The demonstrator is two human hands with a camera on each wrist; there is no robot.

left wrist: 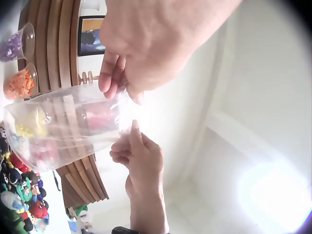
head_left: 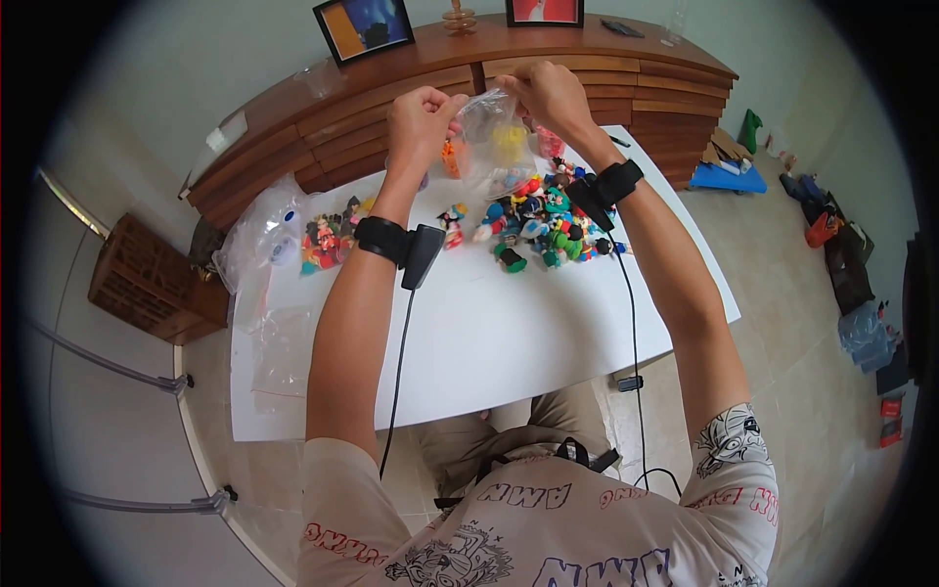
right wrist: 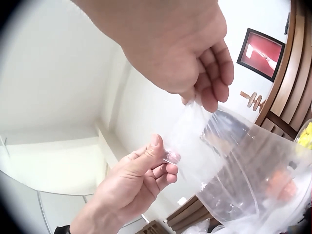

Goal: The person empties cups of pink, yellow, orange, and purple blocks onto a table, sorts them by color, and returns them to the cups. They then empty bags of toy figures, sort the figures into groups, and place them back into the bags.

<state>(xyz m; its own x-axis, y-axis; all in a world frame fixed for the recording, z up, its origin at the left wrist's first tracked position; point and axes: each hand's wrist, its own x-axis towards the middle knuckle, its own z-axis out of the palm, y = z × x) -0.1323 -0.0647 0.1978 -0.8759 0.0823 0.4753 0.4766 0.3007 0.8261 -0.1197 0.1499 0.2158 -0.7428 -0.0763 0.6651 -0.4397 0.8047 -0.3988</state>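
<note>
A clear plastic bag (head_left: 479, 122) hangs stretched between my two raised hands above the far side of the white table (head_left: 460, 323). My left hand (head_left: 423, 125) pinches one upper corner of it between thumb and fingers. At the opposite corner, my right hand (head_left: 550, 98) pinches the top edge the same way. In the left wrist view, yellow and pink pieces show through the bag (left wrist: 63, 131). The right wrist view shows orange pieces through its film. Below my hands lies a pile of small colourful figurines (head_left: 553, 220).
Tubs of orange pieces (left wrist: 20, 84) and purple pieces (left wrist: 12, 47) stand along the table's far side. More figurines (head_left: 328, 235) lie at the left beside a large plastic bag (head_left: 269, 230). A flat clear bag (head_left: 284, 347) rests at the near left. Behind stands a wooden cabinet (head_left: 626, 68).
</note>
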